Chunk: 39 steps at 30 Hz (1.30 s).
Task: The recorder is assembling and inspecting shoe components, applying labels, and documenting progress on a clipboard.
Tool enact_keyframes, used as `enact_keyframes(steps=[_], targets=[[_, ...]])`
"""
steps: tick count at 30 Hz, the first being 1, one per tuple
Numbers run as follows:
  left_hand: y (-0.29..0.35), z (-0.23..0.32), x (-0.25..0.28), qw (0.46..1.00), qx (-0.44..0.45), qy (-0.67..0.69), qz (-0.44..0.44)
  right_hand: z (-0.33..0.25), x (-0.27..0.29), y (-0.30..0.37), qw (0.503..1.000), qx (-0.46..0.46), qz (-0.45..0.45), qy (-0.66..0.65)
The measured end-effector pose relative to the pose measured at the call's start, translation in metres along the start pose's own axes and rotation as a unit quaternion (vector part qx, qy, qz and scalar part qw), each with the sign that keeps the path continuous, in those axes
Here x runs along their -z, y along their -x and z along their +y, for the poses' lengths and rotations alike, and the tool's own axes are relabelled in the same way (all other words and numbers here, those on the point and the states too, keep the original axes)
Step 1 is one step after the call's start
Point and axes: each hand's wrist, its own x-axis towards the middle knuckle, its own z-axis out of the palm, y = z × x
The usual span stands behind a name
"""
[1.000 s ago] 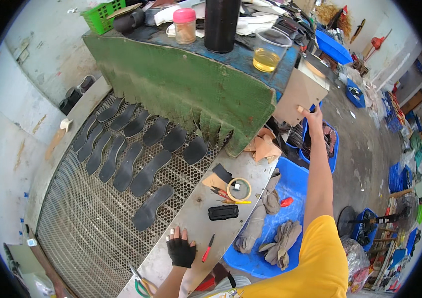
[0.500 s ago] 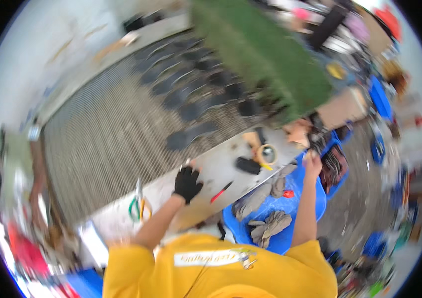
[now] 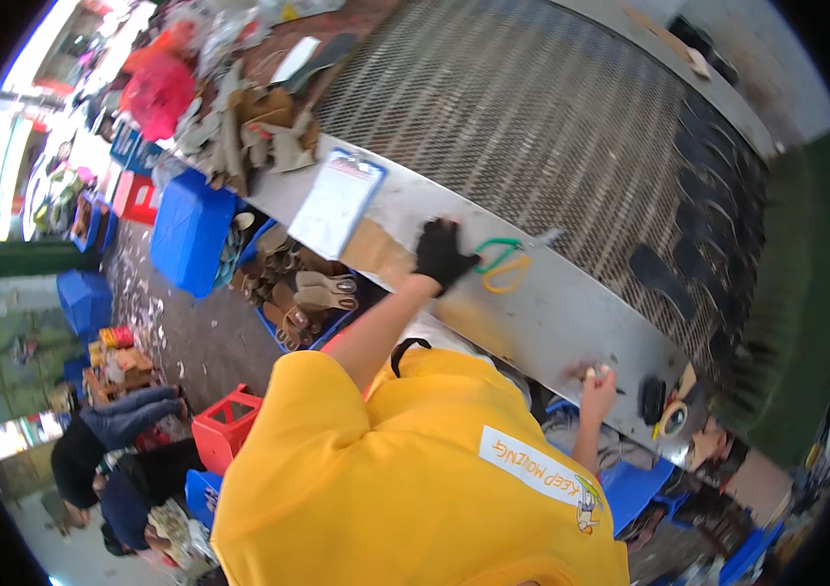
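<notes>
My left hand (image 3: pixel 444 256), in a black glove with bare fingertips, rests on the metal ledge (image 3: pixel 571 303), fingers apart. Its thumb side is beside a pair of scissors (image 3: pixel 503 266) with green and yellow handles, perhaps touching them. My bare right hand (image 3: pixel 597 393) is over the ledge's front edge farther right, fingers closed; anything in them is too small to make out. A clipboard (image 3: pixel 337 205) with a white sheet lies left of my gloved hand. Beyond the ledge, dark shoe soles (image 3: pixel 662 281) lie in rows on a mesh conveyor (image 3: pixel 513 107).
Right of my right hand are a black object (image 3: pixel 651 400) and a tape roll (image 3: pixel 674 418). A green cover (image 3: pixel 801 303) hangs over the conveyor's right end. Below the ledge stands a crate of sandals (image 3: pixel 322 298); a red stool (image 3: pixel 227 425) is behind. Several people (image 3: pixel 132 488) bend at lower left.
The view has swung left, bringing the clipboard and sandals in. My left hand has moved to the scissors. My right hand has come back from beyond the tape roll to the ledge.
</notes>
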Motion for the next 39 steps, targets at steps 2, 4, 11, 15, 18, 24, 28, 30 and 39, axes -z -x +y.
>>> enact_keyframes(steps=[2,4,11,15,18,24,28,30,39], targets=[[0.01,0.006,0.0,0.999,-0.03,0.022,0.038,0.0,-0.008,-0.001,0.997,-0.032,-0.023,0.067],[0.009,-0.001,0.014,0.998,-0.04,0.049,0.004,-0.033,-0.032,-0.011,0.998,0.006,-0.033,0.046],[0.004,-0.087,0.051,0.996,0.003,0.09,0.002,-0.207,-0.147,-0.054,0.955,0.28,-0.092,-0.03],[0.001,-0.171,0.069,0.987,0.098,0.092,0.09,-0.222,-0.177,-0.062,0.951,0.247,-0.154,0.101],[0.003,-0.248,0.086,0.966,0.175,0.093,0.166,-0.211,-0.178,-0.049,0.94,0.261,-0.179,0.127],[-0.025,-0.357,0.11,0.921,0.312,0.082,0.217,-0.174,-0.148,0.001,0.942,0.19,-0.243,0.13],[-0.088,-0.393,0.118,0.852,0.361,0.275,0.261,-0.16,-0.143,0.006,0.943,0.161,-0.246,0.157],[-0.104,-0.384,0.14,0.854,0.381,0.265,0.236,-0.184,-0.141,0.008,0.951,0.089,-0.265,0.135],[-0.076,-0.388,0.146,0.885,0.288,0.298,0.213,-0.19,-0.134,0.002,0.959,0.001,-0.282,0.041]])
